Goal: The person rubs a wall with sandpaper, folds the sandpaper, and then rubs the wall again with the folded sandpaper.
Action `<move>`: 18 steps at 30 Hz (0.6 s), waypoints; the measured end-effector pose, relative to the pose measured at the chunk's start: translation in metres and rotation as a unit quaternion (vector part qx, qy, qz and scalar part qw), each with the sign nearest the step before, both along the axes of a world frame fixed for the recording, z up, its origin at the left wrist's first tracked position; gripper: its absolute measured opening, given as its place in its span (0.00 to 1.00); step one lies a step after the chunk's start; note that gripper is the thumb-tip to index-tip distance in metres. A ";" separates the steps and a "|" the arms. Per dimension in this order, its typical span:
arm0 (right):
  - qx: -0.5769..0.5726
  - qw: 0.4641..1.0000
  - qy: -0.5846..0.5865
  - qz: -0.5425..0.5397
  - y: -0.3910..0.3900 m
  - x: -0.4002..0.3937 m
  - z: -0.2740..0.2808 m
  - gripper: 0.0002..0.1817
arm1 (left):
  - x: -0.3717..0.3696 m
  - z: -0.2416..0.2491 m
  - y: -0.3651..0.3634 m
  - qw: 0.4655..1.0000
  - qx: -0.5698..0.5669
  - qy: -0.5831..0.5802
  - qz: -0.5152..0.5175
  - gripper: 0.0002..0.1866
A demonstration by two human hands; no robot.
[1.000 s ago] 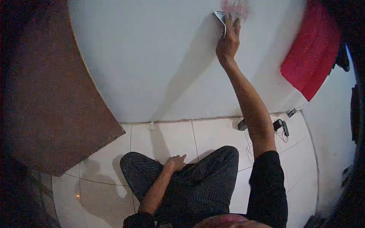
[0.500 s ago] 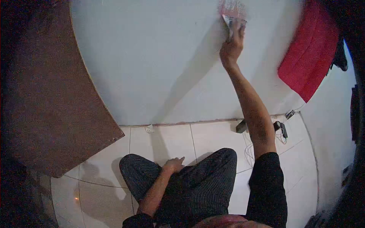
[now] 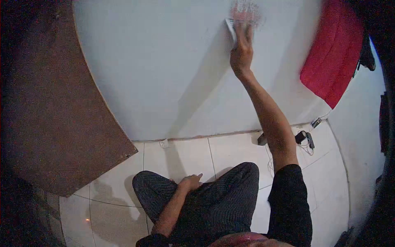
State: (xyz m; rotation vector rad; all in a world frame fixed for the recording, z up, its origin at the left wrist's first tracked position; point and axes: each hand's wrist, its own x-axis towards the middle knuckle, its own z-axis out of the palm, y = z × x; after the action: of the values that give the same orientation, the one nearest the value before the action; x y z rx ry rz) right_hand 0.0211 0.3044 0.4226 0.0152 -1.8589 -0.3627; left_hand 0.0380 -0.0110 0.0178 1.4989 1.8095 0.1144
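My right hand (image 3: 242, 51) is raised against the white wall (image 3: 156, 74), gripping a flat, pale tool (image 3: 231, 32) whose details are blurred. The tool lies just below and beside a rough reddish patch (image 3: 246, 11) on the wall. Down at my lap, my left hand (image 3: 191, 182) rests near my crossed legs in dark striped trousers (image 3: 222, 197). Its index finger points out to the right, and nothing shows in it.
A brown panel (image 3: 61, 107) stands at the left. Red cloth (image 3: 335, 53) hangs at the upper right. Black adapters (image 3: 301, 136) with pale cables lie on the tiled floor (image 3: 185, 154) by the wall's base. A small white object (image 3: 164, 143) is there too.
My right hand and the tool have moved left and slightly down along the wall, showing more of the reddish patch. My left hand stays in my lap.
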 end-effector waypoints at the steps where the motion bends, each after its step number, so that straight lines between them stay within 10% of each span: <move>1: 0.035 0.999 -0.038 -0.010 0.001 0.001 -0.002 0.31 | 0.000 0.001 0.000 1.000 -0.001 0.000 0.000 0.35; 4: 0.160 0.976 -0.148 0.007 -0.001 0.003 0.005 0.32 | -0.001 0.003 0.004 0.999 -0.032 -0.006 -0.013 0.35; 7: -0.143 0.981 0.128 -0.014 0.003 0.001 0.003 0.32 | 0.004 0.006 0.005 0.999 -0.040 0.002 0.004 0.36; 12: 0.157 0.971 -0.181 -0.012 0.005 0.002 -0.005 0.29 | -0.001 -0.001 0.005 0.999 -0.035 0.017 -0.008 0.34; 14: -0.165 0.968 0.185 -0.042 0.004 -0.008 -0.002 0.30 | -0.002 -0.005 0.003 1.000 -0.027 0.009 -0.004 0.33; 16: -0.134 0.961 0.211 -0.115 -0.006 -0.012 -0.010 0.30 | 0.001 -0.010 0.000 1.000 -0.019 -0.003 0.001 0.33; 18: 0.143 0.976 -0.162 0.014 -0.002 0.000 -0.009 0.31 | -0.002 -0.013 0.001 0.999 -0.002 0.038 -0.014 0.33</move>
State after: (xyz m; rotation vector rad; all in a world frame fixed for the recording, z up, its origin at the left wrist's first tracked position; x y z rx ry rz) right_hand 0.0215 0.3020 0.4138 0.3128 -2.1092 -0.6362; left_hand 0.0358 -0.0102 0.0053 1.5431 1.8465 0.0405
